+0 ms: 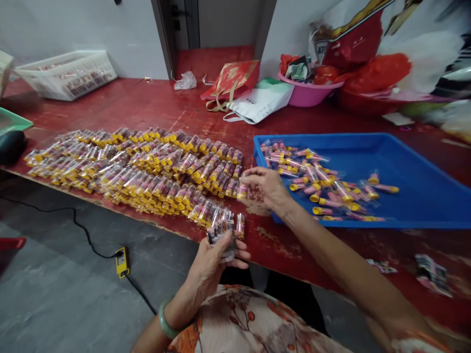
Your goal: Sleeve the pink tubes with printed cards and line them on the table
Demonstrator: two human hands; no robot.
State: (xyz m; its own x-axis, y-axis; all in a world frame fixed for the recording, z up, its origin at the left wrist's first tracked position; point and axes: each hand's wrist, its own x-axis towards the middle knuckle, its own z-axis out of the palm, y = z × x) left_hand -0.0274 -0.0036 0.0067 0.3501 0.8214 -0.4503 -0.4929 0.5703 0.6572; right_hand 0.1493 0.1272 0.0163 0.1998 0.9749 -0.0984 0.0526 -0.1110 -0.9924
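Note:
My left hand (217, 250) is closed around a small stack of printed cards (221, 233), thumb on top, close to the table's front edge. My right hand (267, 186) pinches a small clear tube with a yellow end (243, 189) at the right end of the rows. Many such wrapped tubes with yellow ends (158, 184) lie in stacked rows across the table to the left. One more tube (240, 224) lies just beyond my left fingers. Right of my hand, a blue tray (371, 139) holds a loose heap of pink and yellow tubes (324, 186).
Behind stand a white basket (69, 73), a red bag (235, 78), a white bag (259, 100) and a pink basin (309, 93) full of bags. Printed packets (432, 274) lie at the right front. A yellow power strip (122, 262) with black cable is on the floor.

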